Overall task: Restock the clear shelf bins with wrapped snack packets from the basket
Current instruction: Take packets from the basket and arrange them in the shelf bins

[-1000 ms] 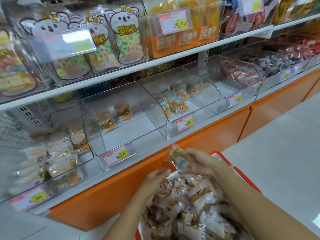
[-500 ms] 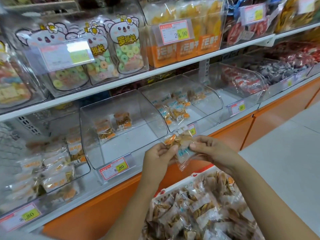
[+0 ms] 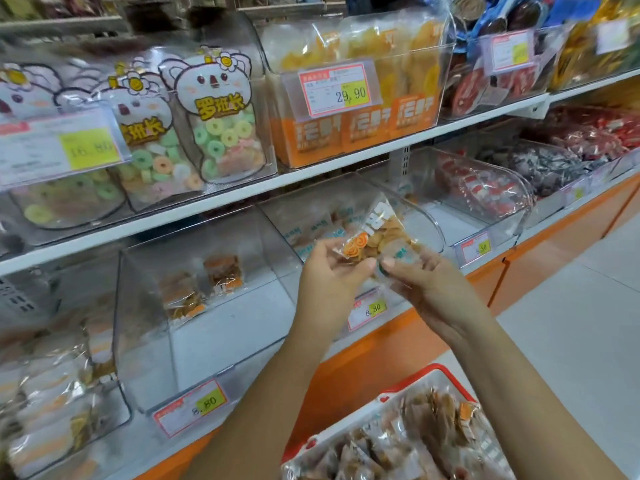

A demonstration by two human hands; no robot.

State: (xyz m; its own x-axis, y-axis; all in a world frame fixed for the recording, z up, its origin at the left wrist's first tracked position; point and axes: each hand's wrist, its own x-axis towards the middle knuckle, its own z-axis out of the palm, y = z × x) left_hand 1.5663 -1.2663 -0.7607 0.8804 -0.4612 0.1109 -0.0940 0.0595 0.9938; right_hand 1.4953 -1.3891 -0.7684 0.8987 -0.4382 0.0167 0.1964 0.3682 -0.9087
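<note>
Both hands hold wrapped snack packets in front of the lower shelf. My left hand pinches the orange-printed end; my right hand grips the other end. Behind them stands a clear bin with a few similar packets. To its left a nearly bare clear bin holds two or three packets at the back. The red-rimmed basket full of wrapped packets sits at the bottom right, below my forearms.
Left of the bare bin, another clear bin is well filled with packets. Bins of red and dark sweets lie to the right. The upper shelf carries bagged ring candy and orange packs. Light floor on the right.
Both hands rose from the basket with the packets, up to the level of the lower-shelf bins. The view tilted up and moved closer to the shelf.
</note>
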